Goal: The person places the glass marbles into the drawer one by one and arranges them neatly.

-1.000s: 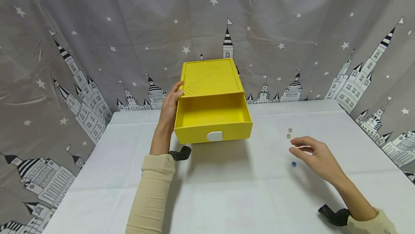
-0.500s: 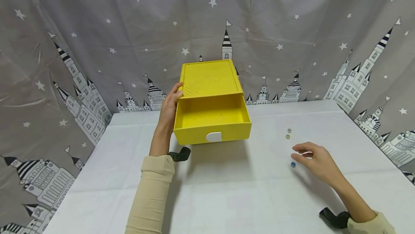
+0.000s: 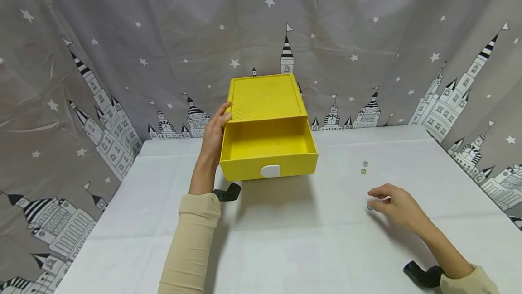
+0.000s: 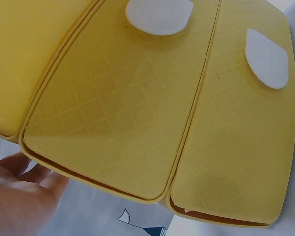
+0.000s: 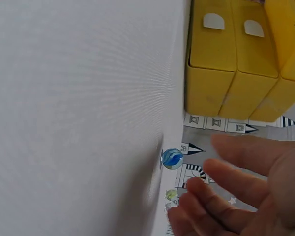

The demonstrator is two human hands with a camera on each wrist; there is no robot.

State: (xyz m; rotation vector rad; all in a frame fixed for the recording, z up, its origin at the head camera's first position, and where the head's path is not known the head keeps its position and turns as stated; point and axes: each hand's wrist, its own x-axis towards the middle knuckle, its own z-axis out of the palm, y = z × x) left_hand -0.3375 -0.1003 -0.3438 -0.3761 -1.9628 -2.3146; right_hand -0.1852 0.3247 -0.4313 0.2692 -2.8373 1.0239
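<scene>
A yellow drawer box stands at the back middle of the white table. Its drawer with a white handle is pulled out and looks empty. My left hand rests flat against the box's left side, thumb on the top corner; the left wrist view shows the palm beside the yellow wall. My right hand hovers low over the table with loosely bent fingers. A blue marble lies just by its fingertips, apart from them in the right wrist view.
Two more small marbles, a grey one and a green one, lie on the table beyond the right hand. A grey star-and-castle curtain hangs behind and beside the table. Black wrist straps sit on both forearms.
My right hand has moved toward me and down, from beside the two far marbles to the blue marble. The left hand and the box have stayed put.
</scene>
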